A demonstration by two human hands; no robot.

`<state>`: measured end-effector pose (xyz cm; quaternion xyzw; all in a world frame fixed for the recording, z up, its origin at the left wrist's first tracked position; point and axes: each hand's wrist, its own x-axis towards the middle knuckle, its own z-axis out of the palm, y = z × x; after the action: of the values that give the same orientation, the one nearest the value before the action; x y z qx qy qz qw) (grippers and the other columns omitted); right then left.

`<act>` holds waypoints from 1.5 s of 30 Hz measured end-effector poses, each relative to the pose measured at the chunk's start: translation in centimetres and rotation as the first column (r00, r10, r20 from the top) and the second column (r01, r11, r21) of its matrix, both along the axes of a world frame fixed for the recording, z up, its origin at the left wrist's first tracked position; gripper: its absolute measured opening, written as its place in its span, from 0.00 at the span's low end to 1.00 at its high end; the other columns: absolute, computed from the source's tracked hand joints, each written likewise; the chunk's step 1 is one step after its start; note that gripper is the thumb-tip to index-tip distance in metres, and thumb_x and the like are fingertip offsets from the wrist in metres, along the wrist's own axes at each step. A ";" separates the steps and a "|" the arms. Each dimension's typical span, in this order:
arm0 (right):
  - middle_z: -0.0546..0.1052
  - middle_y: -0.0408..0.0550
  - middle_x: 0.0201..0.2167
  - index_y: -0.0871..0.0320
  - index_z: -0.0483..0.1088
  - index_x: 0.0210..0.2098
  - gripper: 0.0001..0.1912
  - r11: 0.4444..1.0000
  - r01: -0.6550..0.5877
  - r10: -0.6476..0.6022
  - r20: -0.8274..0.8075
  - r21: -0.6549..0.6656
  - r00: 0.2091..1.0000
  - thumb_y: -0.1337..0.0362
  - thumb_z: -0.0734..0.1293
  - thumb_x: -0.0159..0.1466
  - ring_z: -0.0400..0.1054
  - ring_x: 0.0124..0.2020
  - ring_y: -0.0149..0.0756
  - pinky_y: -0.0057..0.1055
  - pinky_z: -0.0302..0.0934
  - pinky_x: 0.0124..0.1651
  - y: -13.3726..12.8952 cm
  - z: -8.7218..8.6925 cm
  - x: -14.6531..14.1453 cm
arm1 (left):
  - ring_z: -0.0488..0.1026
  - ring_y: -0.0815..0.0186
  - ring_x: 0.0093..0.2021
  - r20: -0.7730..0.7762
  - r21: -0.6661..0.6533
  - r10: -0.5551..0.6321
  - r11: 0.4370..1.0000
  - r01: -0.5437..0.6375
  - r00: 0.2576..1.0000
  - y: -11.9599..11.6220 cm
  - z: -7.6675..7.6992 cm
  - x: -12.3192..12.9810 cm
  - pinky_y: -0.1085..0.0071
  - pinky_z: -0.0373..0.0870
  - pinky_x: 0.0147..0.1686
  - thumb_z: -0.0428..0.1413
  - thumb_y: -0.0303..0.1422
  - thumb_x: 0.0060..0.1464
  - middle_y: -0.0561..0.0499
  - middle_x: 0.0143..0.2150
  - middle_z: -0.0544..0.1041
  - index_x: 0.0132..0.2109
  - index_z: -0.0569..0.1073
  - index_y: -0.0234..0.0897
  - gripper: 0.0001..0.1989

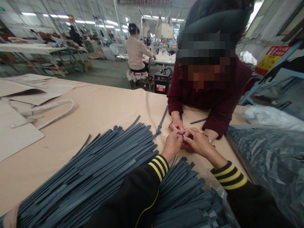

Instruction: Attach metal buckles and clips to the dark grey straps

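Observation:
Both of my hands meet over the table beside the hands of a co-worker. My left hand has its fingers pinched together near a small metal piece. From the right, my right hand pinches that metal piece between thumb and finger. What my left fingers hold is too small to make out. A large bundle of dark blue-grey strips lies left of my hands, and a second bundle lies below them, between my forearms. One strip with a loop rests just beyond my left hand.
The co-worker in a dark red top leans over the far edge of the tan table. Pale panels and a handle lie at left. A plastic-covered dark pile stands at right. Another person sits farther back.

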<state>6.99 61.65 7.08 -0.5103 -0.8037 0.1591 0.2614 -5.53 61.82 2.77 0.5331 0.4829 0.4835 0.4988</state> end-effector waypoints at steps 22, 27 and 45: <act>0.69 0.49 0.28 0.59 0.63 0.26 0.06 0.992 0.076 -0.094 0.198 0.096 0.976 0.65 0.57 0.57 0.63 0.30 0.36 0.28 0.55 0.31 1.0 0.1 0.9 | 0.71 0.74 0.22 0.244 -0.109 -0.221 0.961 0.253 0.944 -0.5 1.1 0.1 0.79 0.68 0.22 0.50 0.25 0.49 0.51 0.25 0.72 0.32 0.63 0.31 0.02; 0.68 0.53 0.30 0.61 0.63 0.31 0.06 0.954 0.259 -0.279 0.130 0.152 0.951 0.65 0.57 0.57 0.63 0.29 0.38 0.31 0.55 0.31 1.2 -0.3 1.2 | 0.70 0.74 0.22 0.248 -0.121 -0.254 0.949 0.290 0.935 -0.7 1.3 -0.2 0.79 0.68 0.23 0.51 0.26 0.49 0.52 0.24 0.72 0.31 0.63 0.31 0.03; 0.71 0.41 0.20 0.61 0.66 0.23 0.07 0.856 0.090 -0.483 -0.727 -0.508 0.488 0.67 0.70 0.48 0.68 0.21 0.25 0.18 0.67 0.23 0.7 0.7 2.2 | 0.59 0.77 0.15 0.024 0.026 -0.269 0.963 0.268 0.963 -0.9 1.6 0.0 0.81 0.57 0.16 0.51 0.31 0.47 0.59 0.17 0.61 0.30 0.64 0.32 0.05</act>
<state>9.14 62.38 7.80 -0.5431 -0.4286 0.4972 0.5236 -5.56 60.90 4.39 0.5924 0.3938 0.4242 0.5603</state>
